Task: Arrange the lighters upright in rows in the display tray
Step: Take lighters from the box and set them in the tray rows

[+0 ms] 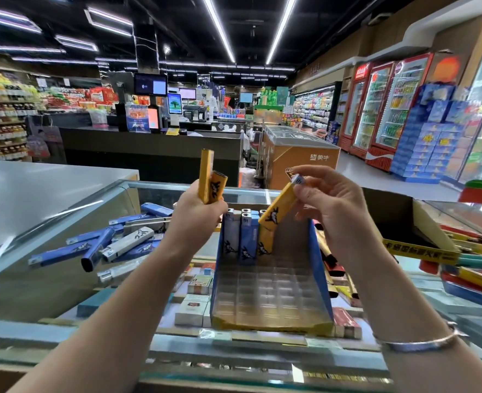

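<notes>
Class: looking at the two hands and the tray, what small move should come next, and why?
Probably the right hand should lower its tilted yellow lighter upright into the free slot beside the standing yellow lighter in the display tray; the left hand holds two more.

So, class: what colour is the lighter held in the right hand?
Yellow lighter with a black graphic, seen in the head view.

Bright ceiling strip lights (220,29); glare on glass counter (64,211); wide-angle edge distortion, blur

Single head view, wide-angle, looking forward-down over glass counter (64,222), close; shop aisle beyond.
</notes>
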Available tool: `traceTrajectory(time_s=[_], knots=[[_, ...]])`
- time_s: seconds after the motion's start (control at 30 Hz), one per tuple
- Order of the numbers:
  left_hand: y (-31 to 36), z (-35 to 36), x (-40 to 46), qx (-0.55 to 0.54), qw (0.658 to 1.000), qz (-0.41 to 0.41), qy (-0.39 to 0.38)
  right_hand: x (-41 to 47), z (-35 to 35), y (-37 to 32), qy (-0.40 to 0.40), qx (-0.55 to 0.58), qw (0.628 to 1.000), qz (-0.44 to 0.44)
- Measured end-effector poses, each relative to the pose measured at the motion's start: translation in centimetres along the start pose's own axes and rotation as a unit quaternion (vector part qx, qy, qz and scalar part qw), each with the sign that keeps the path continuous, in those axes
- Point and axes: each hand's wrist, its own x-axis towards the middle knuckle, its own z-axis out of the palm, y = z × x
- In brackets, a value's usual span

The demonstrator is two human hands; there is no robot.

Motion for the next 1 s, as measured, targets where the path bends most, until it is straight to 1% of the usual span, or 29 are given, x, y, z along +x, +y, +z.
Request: traceTrajectory(time_s=[0.13, 0.2, 0.27, 0.4, 0.57, 0.8, 0.9, 0.93, 1.0], knots=[[-0.3, -1.0, 0.6, 0.008, 0.997, -0.023, -0.073, 0.0, 0.1, 0.1, -0.051, -0.106, 0.993, -0.024], [-0.9, -1.6, 0.4, 0.003, 0.993, -0.037, -0.108, -0.1, 0.2, 0.3, -0.061, -0.159, 0.985, -0.029], [-1.1, -1.9, 0.3, -0.013, 0.991, -0.051, -0.125, -0.1, 0.3, 0.5, -0.064, -0.2, 0.977, -0.029], [-1.1, -1.8, 0.2, 0.018, 0.99, -0.036, -0.137, -0.1, 0.6, 0.9, -0.068, -0.271, 0.959, -0.037], [-1.3, -1.7, 0.0, 0.015, 0.99, -0.006, -0.144, -0.1, 0.6, 0.7, -0.016, -0.247, 0.967, -0.067], [-1.7, -1.4, -0.1, 0.018, 0.991, 0.013, -0.135, -0.3, 0.8, 1.6, -0.069, -0.299, 0.95, -0.049], [-1.8, -1.4, 0.0, 0.019, 0.991, 0.012, -0.135, -0.3, 0.9, 1.8, -0.082, -0.345, 0.933, -0.056], [-1.8, -1.3, -0.1, 0.018, 0.991, 0.01, -0.133, -0.3, 0.9, 1.8, -0.075, -0.356, 0.929, -0.063], [-1.8, -1.3, 0.0, 0.018, 0.992, 0.008, -0.129, -0.2, 0.8, 1.7, -0.031, -0.365, 0.926, -0.092]])
